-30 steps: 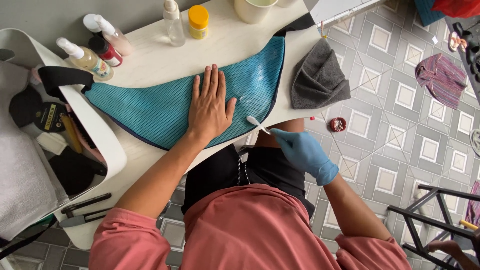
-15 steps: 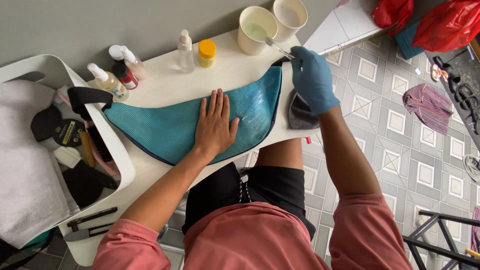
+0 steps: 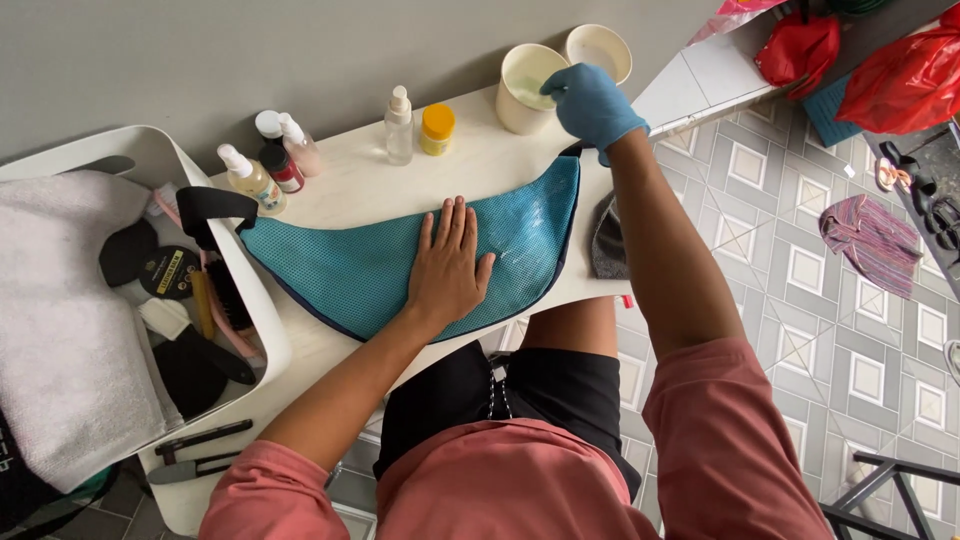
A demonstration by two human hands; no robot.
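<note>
1. A person in a salmon-pink shirt leans over a white tabletop (image 3: 340, 205), the bare left hand (image 3: 447, 262) spread flat, fingers released and pressing on a teal mesh fabric bag (image 3: 360, 275).
2. The teal mesh fabric bag lies directly under that palm and stretches away on both sides of it, its black strap (image 3: 205, 205) curling off beyond the little-finger side.
3. The right hand (image 3: 592, 102), in a blue rubber glove, is curled at the rim of a cream cylindrical cup (image 3: 525, 85); whether it grips anything cannot be told.
4. Just beyond the gloved hand stands a second cream cup (image 3: 598, 48).
5. Beyond the left hand's fingertips stand a clear spray bottle (image 3: 399, 125) and a small yellow-capped jar (image 3: 437, 128).
6. Farther off to the left hand's outer side cluster three small pump bottles (image 3: 270, 165), next to a white plastic tub (image 3: 255, 320) holding a grey towel (image 3: 60, 320) and brushes.
7. A dark grey cloth (image 3: 603, 245) lies below the right forearm.
</note>
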